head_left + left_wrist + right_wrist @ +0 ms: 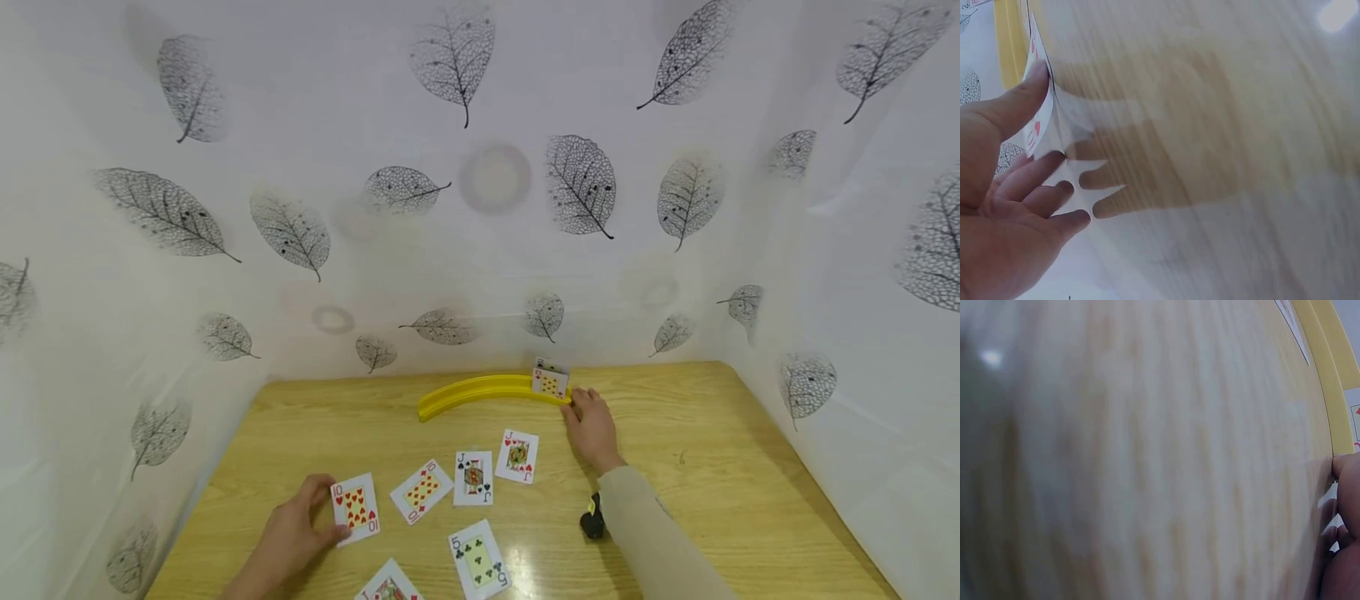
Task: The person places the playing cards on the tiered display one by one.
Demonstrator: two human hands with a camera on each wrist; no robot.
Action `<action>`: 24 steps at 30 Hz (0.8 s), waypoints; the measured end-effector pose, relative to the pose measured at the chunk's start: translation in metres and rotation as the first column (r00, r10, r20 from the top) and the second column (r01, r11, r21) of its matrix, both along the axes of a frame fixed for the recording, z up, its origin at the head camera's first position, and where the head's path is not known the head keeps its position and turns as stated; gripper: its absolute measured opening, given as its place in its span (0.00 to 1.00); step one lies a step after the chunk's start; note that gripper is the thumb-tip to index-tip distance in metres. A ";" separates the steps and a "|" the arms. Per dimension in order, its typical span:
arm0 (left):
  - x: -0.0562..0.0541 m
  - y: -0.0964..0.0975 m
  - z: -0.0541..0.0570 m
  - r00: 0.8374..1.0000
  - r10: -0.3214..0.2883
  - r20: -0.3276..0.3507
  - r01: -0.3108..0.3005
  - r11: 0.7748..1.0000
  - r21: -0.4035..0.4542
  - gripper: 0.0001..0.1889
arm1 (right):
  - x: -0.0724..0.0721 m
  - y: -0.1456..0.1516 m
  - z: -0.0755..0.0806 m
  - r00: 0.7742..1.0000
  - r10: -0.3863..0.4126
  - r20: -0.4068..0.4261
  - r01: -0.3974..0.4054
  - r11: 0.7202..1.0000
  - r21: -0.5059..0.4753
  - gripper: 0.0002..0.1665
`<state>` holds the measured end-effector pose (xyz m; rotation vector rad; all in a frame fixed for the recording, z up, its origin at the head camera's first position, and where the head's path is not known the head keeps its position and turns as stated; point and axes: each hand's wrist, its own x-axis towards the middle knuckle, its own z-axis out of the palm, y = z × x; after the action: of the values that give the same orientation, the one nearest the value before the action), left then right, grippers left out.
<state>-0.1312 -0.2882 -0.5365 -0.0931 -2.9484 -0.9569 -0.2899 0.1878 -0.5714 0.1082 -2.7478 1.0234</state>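
Observation:
My left hand (296,529) pinches the ten of hearts (355,504) at its left side. The left wrist view has the thumb on the face of this card (1042,106), which bows slightly, with the other fingers spread below. At the back of the table a curved yellow card holder (472,387) carries a red-suited card (550,383) at its right end, and another card (553,364) shows behind that one. My right hand (595,429) grips that end of the holder, its thumb against the yellow edge (1333,419) in the right wrist view.
Face up on the wooden table (675,450) lie the ten of diamonds (422,492), a black jack (473,477), the jack of hearts (517,456) and the five of clubs (480,558). A face card (390,583) is cut off below. Beside the right sleeve sits a small black object (592,521).

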 end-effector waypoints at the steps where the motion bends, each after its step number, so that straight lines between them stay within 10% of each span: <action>1: 0.000 0.001 -0.001 1.000 -0.003 -0.012 0.003 1.000 0.018 0.40 | 0.000 0.000 0.000 1.000 0.001 0.002 -0.001 1.000 0.001 0.29; 14: -0.008 0.011 0.003 0.994 0.084 0.070 -0.094 0.985 0.145 0.23 | -0.001 0.002 -0.004 1.000 -0.003 0.006 0.003 1.000 -0.001 0.32; 24: -0.021 0.020 0.006 0.996 0.080 -0.043 -0.063 0.952 0.300 0.12 | -0.001 0.000 -0.004 1.000 -0.007 0.013 0.007 1.000 -0.008 0.32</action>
<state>-0.1527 -0.2683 -0.5301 -0.0021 -2.6993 -1.3507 -0.2910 0.1882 -0.5752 0.0915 -2.7530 1.0375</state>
